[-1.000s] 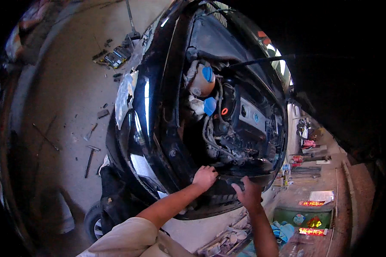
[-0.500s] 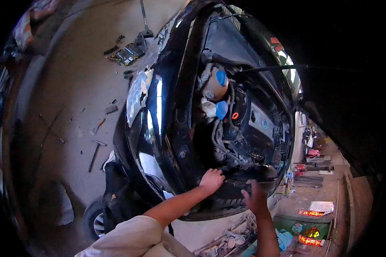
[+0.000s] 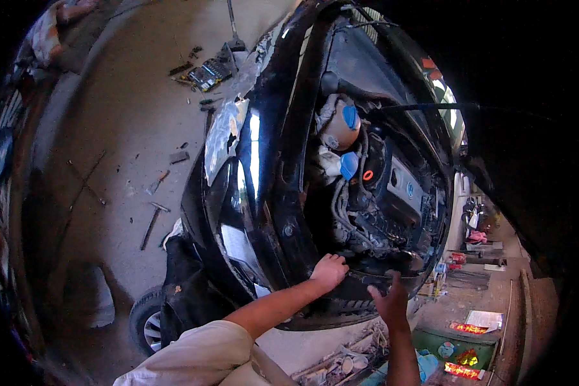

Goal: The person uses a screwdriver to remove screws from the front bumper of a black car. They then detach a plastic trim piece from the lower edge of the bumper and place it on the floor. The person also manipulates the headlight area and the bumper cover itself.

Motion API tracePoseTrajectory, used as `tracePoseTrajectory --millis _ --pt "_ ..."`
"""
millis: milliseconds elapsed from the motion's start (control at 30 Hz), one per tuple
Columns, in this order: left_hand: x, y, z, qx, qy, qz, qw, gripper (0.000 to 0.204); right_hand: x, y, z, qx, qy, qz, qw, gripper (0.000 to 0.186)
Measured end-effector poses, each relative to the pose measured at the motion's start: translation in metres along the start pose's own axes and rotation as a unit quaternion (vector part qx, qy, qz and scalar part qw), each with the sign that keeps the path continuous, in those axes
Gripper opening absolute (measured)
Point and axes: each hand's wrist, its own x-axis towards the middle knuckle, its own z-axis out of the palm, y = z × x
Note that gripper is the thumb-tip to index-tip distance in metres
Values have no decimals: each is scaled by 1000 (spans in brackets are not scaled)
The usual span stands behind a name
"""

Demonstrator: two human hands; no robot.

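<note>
While the left hand curls on the car, grip unclear, the right hand has fingers spread.

the long curved black car panel is glossy and smooth, throwing back bright streaks, while the ragged silvery-white patch on it looks rough and flaking. the dark engine-bay front strip looks matt. the rounded tan tank is dull, stained plastic; its round blue cap is smoother plastic. the boxy black-and-grey engine cover seems moulded plastic. the loose pale beige sleeve is soft matt cloth. the grey floor looks dull and gritty.
</note>
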Motion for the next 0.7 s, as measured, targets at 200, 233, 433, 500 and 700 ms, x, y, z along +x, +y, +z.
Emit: tracePoseTrajectory --millis 200,233,433,500,700 --pt "-1 2 -7 1 13 -5 1000 15 0 2 -1 -52 -43 31 997 41" --pt "0 0 -8 2 5 -4 1000 15 1 -10 -6 -23 -32 25 999 42" --pt "-1 2 -13 -18 -29 1 999 26 0 -6 -2 -35 -46 53 997 45" --pt "-3 5 -17 -42 -31 11 999 30 1 -10 -1 -21 -29 58 998 45" --pt "-1 8 -19 -111 20 41 993 35 -1 1 1 -50 -17 -12 999 43"
